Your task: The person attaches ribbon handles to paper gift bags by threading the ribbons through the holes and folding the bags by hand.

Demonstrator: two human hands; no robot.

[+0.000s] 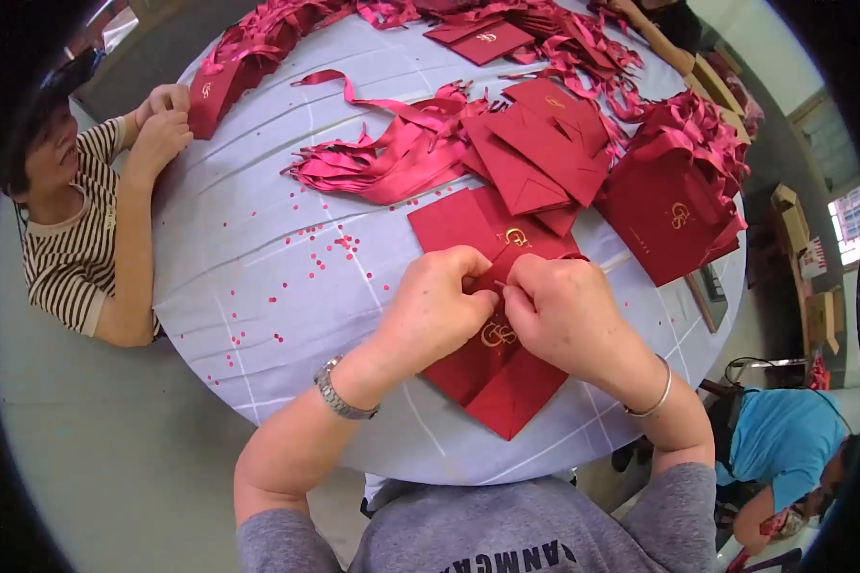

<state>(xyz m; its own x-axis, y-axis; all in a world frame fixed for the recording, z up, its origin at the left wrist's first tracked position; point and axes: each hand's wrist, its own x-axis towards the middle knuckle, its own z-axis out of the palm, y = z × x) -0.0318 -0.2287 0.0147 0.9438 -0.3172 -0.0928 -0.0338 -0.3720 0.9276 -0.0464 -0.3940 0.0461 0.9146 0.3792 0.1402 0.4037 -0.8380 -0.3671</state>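
Observation:
Both my hands meet over a flat red paper gift bag [506, 392] with a gold emblem, lying at the table's near side. My left hand [444, 301] is closed in a pinch at the bag's upper edge. My right hand [564, 301] is pinched beside it, fingertips nearly touching the left ones. A thin tip pokes out between the right fingers, and a bit of dark red ribbon [573, 256] shows behind that hand. The fingers hide most of what they grip. Another red bag [444, 229] lies just beyond my hands.
Loose pink-red ribbons [392, 158] and stacked flat bags [535, 158] lie farther back. Ribboned bags [664, 210] stand at the right. Small red paper dots [334, 244] dot the white tablecloth [354, 296]. A person in stripes [96, 224] handles a bag at left; others are at right.

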